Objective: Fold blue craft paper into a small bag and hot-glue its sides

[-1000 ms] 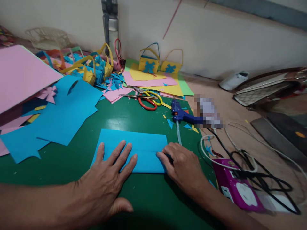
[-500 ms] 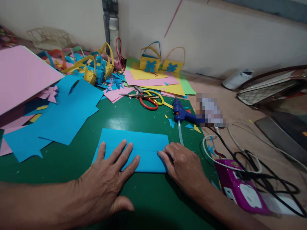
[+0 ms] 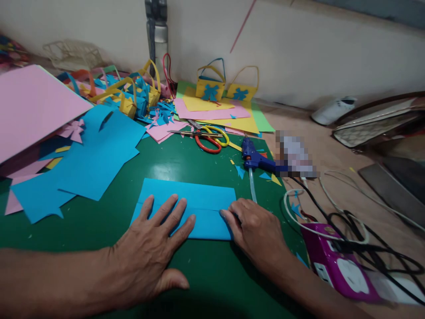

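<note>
A folded sheet of blue paper (image 3: 206, 195) lies on the green table surface (image 3: 109, 226), with a crease or flap edge running across its middle. My left hand (image 3: 156, 239) rests flat on its left part, fingers spread and thumb out over the table. At the right end, the curled fingers of my right hand (image 3: 255, 226) pinch the paper's edge, with the thumb at the flap line. The paper under both hands is partly hidden.
Beyond the paper lie red- and yellow-handled scissors (image 3: 209, 139) and a blue glue gun (image 3: 254, 157). Blue sheets (image 3: 99, 155) and a pink sheet (image 3: 36, 106) cover the left. Yellow paper bags (image 3: 210, 90) stand by the wall. Cables and a magenta power strip (image 3: 341, 266) occupy the right.
The whole view has shifted slightly, so everything sits a little further right. Both hands keep their places on the blue paper.
</note>
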The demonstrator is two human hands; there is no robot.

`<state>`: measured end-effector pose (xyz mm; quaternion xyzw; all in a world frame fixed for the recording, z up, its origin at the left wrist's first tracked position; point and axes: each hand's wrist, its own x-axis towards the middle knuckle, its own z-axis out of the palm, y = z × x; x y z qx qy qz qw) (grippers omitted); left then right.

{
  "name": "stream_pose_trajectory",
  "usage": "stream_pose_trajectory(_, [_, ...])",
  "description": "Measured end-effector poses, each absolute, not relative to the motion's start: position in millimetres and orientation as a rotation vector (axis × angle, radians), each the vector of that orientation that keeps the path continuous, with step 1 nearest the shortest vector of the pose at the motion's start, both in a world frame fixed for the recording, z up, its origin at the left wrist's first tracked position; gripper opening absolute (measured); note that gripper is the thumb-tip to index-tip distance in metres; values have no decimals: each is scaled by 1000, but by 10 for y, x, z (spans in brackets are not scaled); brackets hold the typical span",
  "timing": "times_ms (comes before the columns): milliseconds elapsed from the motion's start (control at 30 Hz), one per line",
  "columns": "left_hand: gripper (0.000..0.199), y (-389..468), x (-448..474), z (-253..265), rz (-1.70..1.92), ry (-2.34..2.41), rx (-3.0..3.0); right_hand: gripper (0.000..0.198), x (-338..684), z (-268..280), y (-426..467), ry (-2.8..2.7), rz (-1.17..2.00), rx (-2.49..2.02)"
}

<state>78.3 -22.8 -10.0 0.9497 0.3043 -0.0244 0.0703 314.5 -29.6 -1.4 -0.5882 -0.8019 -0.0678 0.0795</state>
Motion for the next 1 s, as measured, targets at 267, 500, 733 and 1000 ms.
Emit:
stream_pose_trajectory(267, [89,-240,789,-143,-97,932,2802,31,3144,-1,-296,-2391,-198,-1769])
stream_pose_trajectory(500, [87,-219,765,-115,-97,904,2760,36,3180,-28,-258,-2405,-259,-1657])
stream_pose_trajectory(733, [85,-199,731,-131,-28,861,2727,39,3191,-45,-236,-2408,-303,-1610])
stream_pose_trajectory(1000, [84,-205,738,-92,-44,871,2719,39,3170,-21,-239,-2403,-305,-1607])
